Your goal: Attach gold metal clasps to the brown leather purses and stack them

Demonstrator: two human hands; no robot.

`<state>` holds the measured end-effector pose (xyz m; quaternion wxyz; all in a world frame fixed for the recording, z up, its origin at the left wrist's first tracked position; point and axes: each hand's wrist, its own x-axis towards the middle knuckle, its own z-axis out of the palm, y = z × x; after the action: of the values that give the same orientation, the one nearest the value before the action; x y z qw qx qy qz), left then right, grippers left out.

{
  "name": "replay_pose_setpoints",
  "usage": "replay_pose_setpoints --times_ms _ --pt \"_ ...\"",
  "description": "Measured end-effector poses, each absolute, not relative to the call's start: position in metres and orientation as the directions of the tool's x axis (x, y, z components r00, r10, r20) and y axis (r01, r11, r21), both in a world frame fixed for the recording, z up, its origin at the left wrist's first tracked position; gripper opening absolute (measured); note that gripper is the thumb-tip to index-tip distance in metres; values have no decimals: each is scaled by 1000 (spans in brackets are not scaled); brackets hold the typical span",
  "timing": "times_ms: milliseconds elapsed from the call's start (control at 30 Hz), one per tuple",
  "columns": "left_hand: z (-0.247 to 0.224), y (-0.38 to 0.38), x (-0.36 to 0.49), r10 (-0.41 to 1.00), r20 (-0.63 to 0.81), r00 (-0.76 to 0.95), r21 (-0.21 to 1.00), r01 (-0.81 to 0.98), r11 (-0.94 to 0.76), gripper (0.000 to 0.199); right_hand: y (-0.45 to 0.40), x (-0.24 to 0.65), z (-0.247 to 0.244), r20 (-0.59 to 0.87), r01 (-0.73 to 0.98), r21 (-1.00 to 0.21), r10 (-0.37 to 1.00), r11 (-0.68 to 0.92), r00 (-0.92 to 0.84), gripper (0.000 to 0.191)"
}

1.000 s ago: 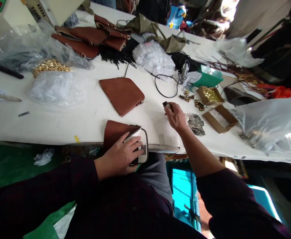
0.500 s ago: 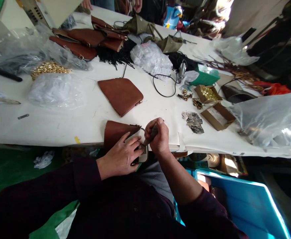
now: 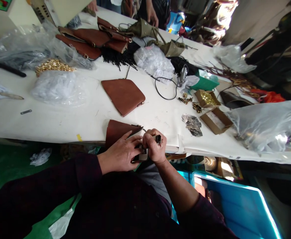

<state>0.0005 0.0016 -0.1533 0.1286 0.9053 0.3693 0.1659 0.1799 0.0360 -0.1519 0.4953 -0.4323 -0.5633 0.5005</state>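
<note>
At the table's near edge lies a brown leather pouch piece (image 3: 118, 129) with a zigzag-cut left edge and a pale inner side. My left hand (image 3: 122, 153) holds its right part, fingers spread over the top. A dark-rimmed, light-coloured part (image 3: 143, 156) shows beside those fingertips. My right hand (image 3: 155, 146) is closed in a fist round a hand tool (image 3: 157, 138), whose dark handle end sticks out at the top. The tool's tip is hidden behind the fist. Just beyond lies a second brown leather pouch (image 3: 124, 96), flat, with a small metal ring at its right corner.
Flat metal plates (image 3: 192, 124) lie right, near a box of brass pieces (image 3: 207, 98) and another cardboard box (image 3: 216, 120). Brass fittings (image 3: 54, 66) and a plastic bag (image 3: 59, 88) are left. A blue bin (image 3: 240, 199) stands below. Another person's hand (image 3: 151, 15) is across the table.
My right hand has moved slightly down and turned, bringing the tool's handle end into sight. My left hand stays on the leather. The other person's hand reaches further over the table.
</note>
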Motion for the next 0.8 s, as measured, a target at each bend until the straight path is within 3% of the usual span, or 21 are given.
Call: replay_pose_setpoints --times_ms 167,300,467,633,800 --pt "-160 4 -3 699 233 676 387 595 -704 47 41 177 -139 114 -208 -971 993 116 23 27" --pt "-160 3 -5 702 222 677 412 587 -696 49 37 171 -116 214 -316 -916 968 246 130 38" --pt "-155 3 -6 719 222 659 461 579 -672 42 24 167 -107 415 -230 -884 910 408 16 37" --pt "-157 2 -5 715 247 654 454 574 -682 43 23 169 -138 381 -47 -925 921 378 -80 39" --pt "-156 1 -5 720 231 654 446 586 -676 47 21 171 -138 443 -130 -889 896 439 -6 37"
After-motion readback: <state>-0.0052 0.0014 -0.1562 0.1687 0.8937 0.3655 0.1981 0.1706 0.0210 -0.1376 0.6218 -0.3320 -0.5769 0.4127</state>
